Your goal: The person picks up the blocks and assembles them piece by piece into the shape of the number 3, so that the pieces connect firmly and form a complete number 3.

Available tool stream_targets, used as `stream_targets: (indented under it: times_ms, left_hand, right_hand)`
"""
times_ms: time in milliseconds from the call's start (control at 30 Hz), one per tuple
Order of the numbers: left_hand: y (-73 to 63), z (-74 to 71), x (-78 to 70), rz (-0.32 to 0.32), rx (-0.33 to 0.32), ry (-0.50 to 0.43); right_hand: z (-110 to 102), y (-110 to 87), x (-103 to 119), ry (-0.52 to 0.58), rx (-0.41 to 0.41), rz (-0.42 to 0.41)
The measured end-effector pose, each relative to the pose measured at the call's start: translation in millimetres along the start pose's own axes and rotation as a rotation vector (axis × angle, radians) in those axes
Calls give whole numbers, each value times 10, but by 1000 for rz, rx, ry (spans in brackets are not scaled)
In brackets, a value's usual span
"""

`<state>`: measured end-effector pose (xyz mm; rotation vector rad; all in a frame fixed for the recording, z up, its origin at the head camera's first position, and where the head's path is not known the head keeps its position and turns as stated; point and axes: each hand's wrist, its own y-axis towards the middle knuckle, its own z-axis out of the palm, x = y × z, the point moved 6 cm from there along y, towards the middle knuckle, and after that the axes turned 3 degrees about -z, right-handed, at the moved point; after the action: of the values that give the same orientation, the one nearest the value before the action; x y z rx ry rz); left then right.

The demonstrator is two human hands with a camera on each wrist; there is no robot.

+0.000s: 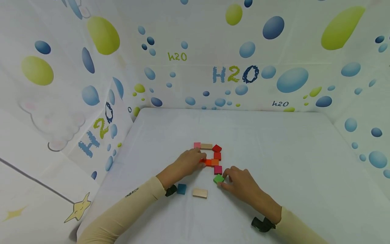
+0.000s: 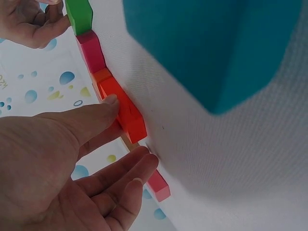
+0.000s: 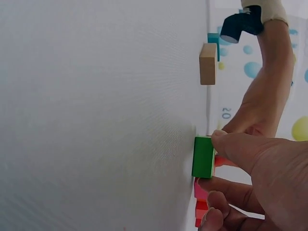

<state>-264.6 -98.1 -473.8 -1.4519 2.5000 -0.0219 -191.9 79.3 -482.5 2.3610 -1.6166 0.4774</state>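
Observation:
My left hand (image 1: 189, 162) pinches an orange-red block (image 2: 129, 113), thumb on its near side and index finger behind, at the left end of a short row. To its right an orange block (image 1: 215, 162) adjoins it. Below that lies a magenta block (image 1: 218, 169). The green block (image 1: 218, 179), turned cornerwise, comes after it, held between thumb and index finger of my right hand (image 1: 242, 184). In the right wrist view the green block (image 3: 203, 157) stands on the white surface, and the other right fingers are bent beside it.
Above the row are a red block (image 1: 217, 156), a tilted red block (image 1: 217, 148), a plain wooden block (image 1: 206, 146) and a pink block (image 1: 197, 145). Nearer me lie a blue block (image 1: 181, 189), close to the left wrist, and another wooden block (image 1: 200, 193).

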Motion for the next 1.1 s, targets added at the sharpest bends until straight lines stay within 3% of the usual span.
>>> stream_targets:
  times_ms: [1100]
  left_hand:
    - [-8, -11, -5, 8, 6, -12]
  right_hand:
    - [-29, -36, 37, -9, -30, -32]
